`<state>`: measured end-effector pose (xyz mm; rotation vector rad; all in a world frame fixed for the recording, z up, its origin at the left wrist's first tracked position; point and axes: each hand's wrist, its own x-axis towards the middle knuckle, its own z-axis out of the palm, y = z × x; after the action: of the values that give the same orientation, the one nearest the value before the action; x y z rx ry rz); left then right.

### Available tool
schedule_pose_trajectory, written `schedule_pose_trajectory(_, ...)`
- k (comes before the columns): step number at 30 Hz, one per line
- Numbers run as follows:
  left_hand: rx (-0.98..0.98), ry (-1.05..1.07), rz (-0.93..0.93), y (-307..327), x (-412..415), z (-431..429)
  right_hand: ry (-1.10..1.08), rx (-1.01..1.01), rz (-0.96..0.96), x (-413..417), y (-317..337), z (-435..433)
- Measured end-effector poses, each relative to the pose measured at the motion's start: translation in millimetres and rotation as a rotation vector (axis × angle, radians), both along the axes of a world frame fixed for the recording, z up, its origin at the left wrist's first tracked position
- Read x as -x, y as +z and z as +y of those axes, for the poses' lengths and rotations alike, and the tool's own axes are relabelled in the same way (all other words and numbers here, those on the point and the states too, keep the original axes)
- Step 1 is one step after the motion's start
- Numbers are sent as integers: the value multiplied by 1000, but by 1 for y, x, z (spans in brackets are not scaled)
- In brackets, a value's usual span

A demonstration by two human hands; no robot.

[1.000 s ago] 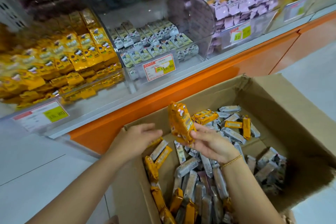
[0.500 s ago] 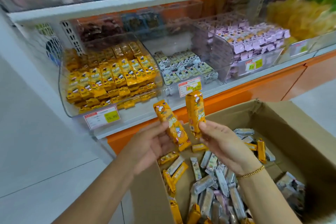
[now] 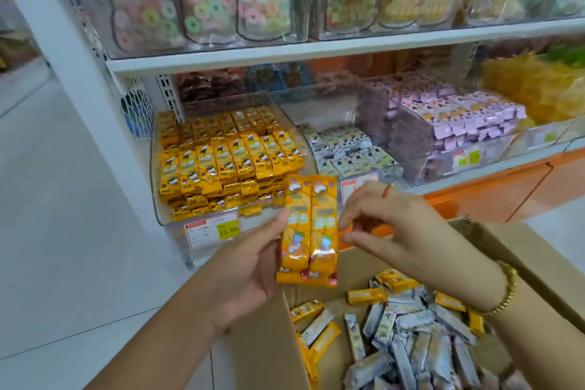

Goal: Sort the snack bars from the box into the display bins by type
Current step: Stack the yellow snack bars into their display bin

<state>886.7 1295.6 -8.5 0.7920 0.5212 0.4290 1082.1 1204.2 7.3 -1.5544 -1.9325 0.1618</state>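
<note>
Left hand [image 3: 250, 266]: raised over the near-left corner of the box, thumb on the front of 2 yellow snack bars [image 3: 308, 231], fingers behind them, gripping both.
Held bars: upright, side by side, long edges touching, in front of the yellow bin's lower right corner.
Right hand [image 3: 395, 225]: just beside the right edge of the held bars, fingers [image 3: 357, 199] curled; cannot tell whether they pinched the wrapper or held nothing.
Right wrist: gold bead bracelet [image 3: 506, 291].
Cardboard box [image 3: 259, 342]: open, below both hands; loose grey-white bars [image 3: 411, 345] piled inside, several yellow bars [image 3: 367, 296] mixed among them.
Yellow bin [image 3: 164, 218]: clear, on the lower shelf, packed with rows of yellow bars; price tag [image 3: 212, 229] on its front.
Middle bin: grey-white bars [image 3: 345, 149], partly filled.
Right bin: purple bars [image 3: 459, 120], stacked high.
Upper shelf [image 3: 285, 54]: clear bins of ring-shaped sweets.
</note>
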Motion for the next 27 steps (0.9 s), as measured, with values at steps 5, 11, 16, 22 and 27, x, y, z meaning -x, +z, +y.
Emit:
schedule_pose_trajectory(5, -62, -109, 80, 8, 8, 6, 279, 123, -276, -8, 43, 37)
schedule_pose_trajectory(11, -156, -89, 206, 16, 18, 23, 385, 205, -317, -5, 49, 72)
schedule_pose_trajectory(16, -356, 394, 247, 18, 35, 51, 98, 13, -259, -5, 42, 111)
schedule_pose_trajectory(22, -1402, 404, 1011, -15, 61, 68, -251, 88, -156, 44, 28, 218)
schedule_pose_trajectory(27, -1469, 396, 988, -21, 63, 77, -388, 257, -139, 82, 10, 292)
